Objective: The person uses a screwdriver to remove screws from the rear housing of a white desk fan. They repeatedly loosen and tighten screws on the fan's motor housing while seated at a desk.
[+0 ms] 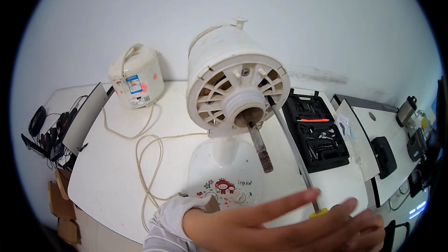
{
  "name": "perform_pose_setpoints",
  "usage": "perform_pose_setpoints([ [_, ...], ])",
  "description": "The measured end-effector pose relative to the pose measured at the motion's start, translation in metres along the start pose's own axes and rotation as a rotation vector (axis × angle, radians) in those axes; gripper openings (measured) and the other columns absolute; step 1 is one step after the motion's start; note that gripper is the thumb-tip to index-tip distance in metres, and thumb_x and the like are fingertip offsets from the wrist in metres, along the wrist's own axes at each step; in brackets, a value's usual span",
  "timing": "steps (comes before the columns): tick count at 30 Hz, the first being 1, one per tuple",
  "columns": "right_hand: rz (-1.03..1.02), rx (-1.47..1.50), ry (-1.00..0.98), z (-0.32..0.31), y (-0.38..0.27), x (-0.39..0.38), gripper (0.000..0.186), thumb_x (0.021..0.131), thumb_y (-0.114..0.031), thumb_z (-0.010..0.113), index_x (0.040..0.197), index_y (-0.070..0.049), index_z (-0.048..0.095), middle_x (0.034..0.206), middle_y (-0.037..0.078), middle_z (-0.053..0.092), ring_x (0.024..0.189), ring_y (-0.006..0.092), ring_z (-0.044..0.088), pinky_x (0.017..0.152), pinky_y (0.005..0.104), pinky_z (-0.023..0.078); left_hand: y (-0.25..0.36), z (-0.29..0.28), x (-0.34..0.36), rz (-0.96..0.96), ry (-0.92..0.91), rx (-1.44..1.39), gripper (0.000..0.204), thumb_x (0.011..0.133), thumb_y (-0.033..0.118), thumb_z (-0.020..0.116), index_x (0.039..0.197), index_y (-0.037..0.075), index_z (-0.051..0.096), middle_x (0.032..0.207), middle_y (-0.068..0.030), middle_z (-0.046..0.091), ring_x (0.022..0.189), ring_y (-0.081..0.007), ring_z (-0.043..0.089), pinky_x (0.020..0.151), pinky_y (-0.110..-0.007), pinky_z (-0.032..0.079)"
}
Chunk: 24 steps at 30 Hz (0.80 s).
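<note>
A white electric fan's motor housing (224, 42) tilts toward me, its slotted round front facing me and a threaded metal shaft (259, 147) sticking out. A long screwdriver (294, 144) has its tip at the right side of that slotted front. My left hand (275, 226) reaches across from the lower left, fingers stretched apart, with the index fingertip beside the screwdriver's shaft. My right hand (368, 235), partly hidden behind the left, is closed around the yellow-ended handle. Below the housing, the fan's white base (198, 168) with cartoon prints and knobs is partly covered by my left wrist.
On the white table (102, 168), a rice cooker (140, 79) stands at the back left, and a pale power cord (137, 158) loops left of the fan. An open black tool case (322, 163) lies to the right. Beyond it are a clear plastic bag (347, 130) and another table with a kettle (407, 111).
</note>
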State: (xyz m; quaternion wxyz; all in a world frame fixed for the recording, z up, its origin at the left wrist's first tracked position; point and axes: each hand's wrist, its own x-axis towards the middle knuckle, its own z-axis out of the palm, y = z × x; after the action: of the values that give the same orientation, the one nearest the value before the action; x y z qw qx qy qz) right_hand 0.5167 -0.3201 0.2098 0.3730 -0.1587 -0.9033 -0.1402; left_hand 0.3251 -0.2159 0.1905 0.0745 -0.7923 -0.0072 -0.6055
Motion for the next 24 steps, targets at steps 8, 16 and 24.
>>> perform_pose_setpoints([
  [8, 0.185, -0.130, 0.322, 0.038, -0.013, 0.006, 0.016, 0.084, -0.033, 0.060, 0.100, -0.034, 0.064, 0.110, -0.012, 0.060, 0.103, 0.0178, 0.045, 0.083, 0.0383, 0.040, 0.003, 0.013, -0.003, 0.011, 0.167, -0.081, 0.021, 0.091, 0.014, 0.053, 0.105, 0.011, 0.068, 0.103, 0.0006, 0.068, 0.100, -0.0142, 0.065, 0.095, -0.035, 0.046],
  [16, -0.012, -0.354, 0.557, 0.059, 0.004, 0.015, 0.024, 0.082, -0.035, 0.063, 0.106, -0.029, 0.061, 0.096, 0.004, 0.045, 0.083, 0.0189, 0.046, 0.062, 0.0339, 0.047, 0.008, -0.001, -0.002, -0.060, 0.118, -0.099, 0.017, 0.087, 0.014, 0.059, 0.100, 0.017, 0.069, 0.098, 0.0044, 0.070, 0.094, -0.0123, 0.067, 0.093, -0.033, 0.047],
  [24, -0.093, -0.124, 0.667, 0.064, 0.006, 0.020, 0.018, 0.081, -0.023, 0.069, 0.089, -0.019, 0.053, 0.080, -0.004, 0.050, 0.083, 0.0114, 0.050, 0.060, 0.0258, 0.047, 0.007, -0.001, -0.006, -0.045, 0.204, 0.011, 0.020, 0.089, 0.015, 0.055, 0.103, 0.017, 0.069, 0.100, 0.0057, 0.069, 0.094, -0.0117, 0.067, 0.088, -0.031, 0.049],
])
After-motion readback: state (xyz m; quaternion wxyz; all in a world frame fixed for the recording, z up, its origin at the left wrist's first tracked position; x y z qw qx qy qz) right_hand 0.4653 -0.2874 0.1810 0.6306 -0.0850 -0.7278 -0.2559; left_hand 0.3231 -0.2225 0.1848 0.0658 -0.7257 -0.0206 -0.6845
